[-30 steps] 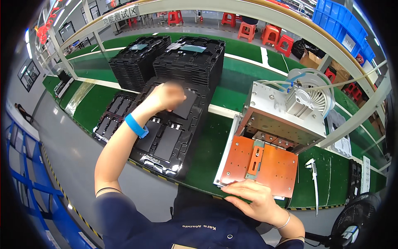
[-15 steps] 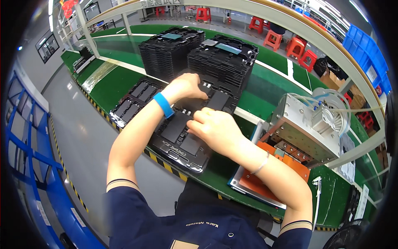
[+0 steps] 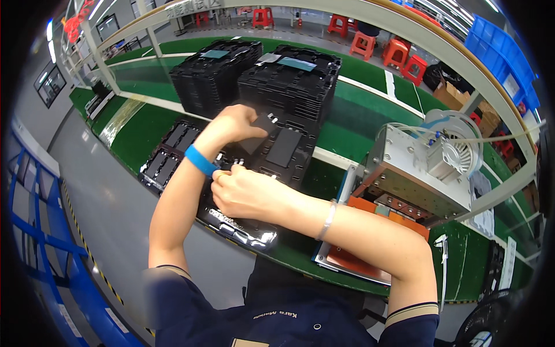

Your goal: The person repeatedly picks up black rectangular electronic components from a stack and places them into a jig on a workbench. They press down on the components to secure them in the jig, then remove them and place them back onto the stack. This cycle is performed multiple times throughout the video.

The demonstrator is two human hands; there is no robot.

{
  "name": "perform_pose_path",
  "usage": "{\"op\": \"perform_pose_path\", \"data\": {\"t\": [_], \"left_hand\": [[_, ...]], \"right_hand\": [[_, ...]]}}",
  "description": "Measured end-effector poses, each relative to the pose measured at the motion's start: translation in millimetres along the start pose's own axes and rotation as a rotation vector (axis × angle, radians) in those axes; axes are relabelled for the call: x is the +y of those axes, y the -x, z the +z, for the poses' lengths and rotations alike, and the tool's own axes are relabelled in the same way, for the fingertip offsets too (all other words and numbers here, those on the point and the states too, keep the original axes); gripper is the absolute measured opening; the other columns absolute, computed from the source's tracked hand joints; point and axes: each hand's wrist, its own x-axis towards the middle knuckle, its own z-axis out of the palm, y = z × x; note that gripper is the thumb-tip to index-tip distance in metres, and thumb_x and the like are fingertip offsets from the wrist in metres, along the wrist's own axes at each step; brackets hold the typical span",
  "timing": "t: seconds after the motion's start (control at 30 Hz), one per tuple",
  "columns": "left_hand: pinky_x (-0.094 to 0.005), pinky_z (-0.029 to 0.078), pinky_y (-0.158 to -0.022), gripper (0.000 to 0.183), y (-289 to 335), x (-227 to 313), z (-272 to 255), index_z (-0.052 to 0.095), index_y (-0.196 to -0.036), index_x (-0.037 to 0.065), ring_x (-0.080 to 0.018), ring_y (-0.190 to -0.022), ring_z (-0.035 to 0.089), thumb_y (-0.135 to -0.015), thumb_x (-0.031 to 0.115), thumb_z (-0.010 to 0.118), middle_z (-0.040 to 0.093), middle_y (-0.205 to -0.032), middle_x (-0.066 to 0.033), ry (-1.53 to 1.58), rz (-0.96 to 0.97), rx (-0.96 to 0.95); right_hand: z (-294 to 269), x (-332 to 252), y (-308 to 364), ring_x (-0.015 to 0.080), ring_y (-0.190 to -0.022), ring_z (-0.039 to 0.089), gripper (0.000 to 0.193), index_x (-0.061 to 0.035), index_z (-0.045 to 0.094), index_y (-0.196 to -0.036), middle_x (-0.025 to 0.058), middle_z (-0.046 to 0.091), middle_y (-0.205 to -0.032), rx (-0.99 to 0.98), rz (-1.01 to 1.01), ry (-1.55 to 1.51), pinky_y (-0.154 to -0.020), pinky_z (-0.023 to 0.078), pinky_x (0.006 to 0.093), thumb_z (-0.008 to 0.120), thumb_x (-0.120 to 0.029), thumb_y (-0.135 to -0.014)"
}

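Observation:
My left hand (image 3: 231, 124), a blue band on its wrist, curls over the far one of two black plastic trays (image 3: 298, 168). Between its thumb and fingers is a flat dark rectangular piece (image 3: 258, 136), a little tilted; part of it lies under the hand. A similar flat dark piece (image 3: 283, 148) rests in the tray pocket to the right. My right hand (image 3: 245, 194) is closed above the near tray (image 3: 245, 231), beside my left wrist. Its fingertips are bunched near small silvery tabs, and what they grip is hidden. That hand and forearm cover most of the near tray.
Two tall stacks of black trays (image 3: 289, 87) stand behind. More filled trays (image 3: 167, 156) lie left. A metal press fixture (image 3: 425, 170) with an orange base (image 3: 358, 260) stands right, near a caliper (image 3: 442, 254). A pale rail (image 3: 491, 191) arches over the green bench.
My right hand has moved left across the near tray, toward my left wrist. My left hand stays at about the same spot over the far tray. The whole view has shifted slightly.

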Motion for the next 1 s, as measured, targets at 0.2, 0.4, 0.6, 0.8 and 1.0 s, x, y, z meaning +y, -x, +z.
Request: {"op": "perform_pose_path", "data": {"t": [0.2, 0.4, 0.6, 0.8, 1.0], "left_hand": [[-0.0150, 0.034, -0.043, 0.027, 4, 25, -4, 0.062, -0.075, 0.010, -0.0014, -0.049, 0.049, -0.087, 0.031, 0.074, 0.055, -0.058, 0.0063, 0.741, -0.007, -0.199], [-0.0166, 0.042, -0.042, 0.034, -11, 46, 29, 0.062, -0.073, 0.009, -0.0054, -0.049, 0.058, -0.090, 0.036, 0.070, 0.062, -0.060, 0.0000, 0.546, -0.076, -0.391], [-0.0282, 0.043, -0.047, 0.027, 41, 62, 8, 0.063, -0.075, -0.001, -0.0114, -0.048, 0.056, -0.082, 0.021, 0.077, 0.058, -0.054, -0.0070, 0.232, 0.174, 0.164], [-0.0274, 0.041, -0.046, 0.023, 156, 130, 37, 0.064, -0.074, 0.009, -0.0139, -0.051, 0.053, -0.071, 0.020, 0.083, 0.056, -0.060, -0.0020, -0.013, 0.847, 0.342], [-0.0385, 0.051, -0.085, 0.047, 160, 168, 139, 0.067, -0.106, 0.006, -0.0281, -0.108, 0.060, -0.073, 0.039, 0.078, 0.062, -0.115, -0.0102, 0.252, 0.987, 0.053]], "right_hand": [[2, 1, 21, 0.0153, -0.071, 0.059, 0.013, -0.0052, 0.064, -0.072, 0.0028, 0.055, -0.073, 0.291, 0.097, 0.096, -0.058, 0.047, 0.0256, 0.063, -0.017, -0.076], [-76, -36, 112, 0.0181, -0.080, 0.063, 0.023, -0.0004, 0.069, -0.095, 0.0126, 0.066, -0.097, 0.345, 0.237, 0.092, -0.074, 0.056, 0.0298, 0.067, -0.011, -0.075], [-118, -94, 225, 0.0192, -0.078, 0.067, 0.021, -0.0056, 0.071, -0.097, 0.0093, 0.067, -0.097, 0.195, 0.609, 0.119, -0.069, 0.057, 0.0304, 0.068, -0.006, -0.076], [-121, -140, 282, 0.0244, -0.099, 0.068, 0.035, -0.0031, 0.069, -0.107, 0.0092, 0.066, -0.113, -0.002, 1.246, -0.208, -0.077, 0.056, 0.0322, 0.061, 0.006, -0.074], [-112, -105, 276, 0.0265, -0.095, 0.062, 0.031, -0.0053, 0.069, -0.104, 0.0070, 0.065, -0.102, 0.119, 1.266, -0.402, -0.079, 0.053, 0.0358, 0.067, 0.003, -0.074]]}}
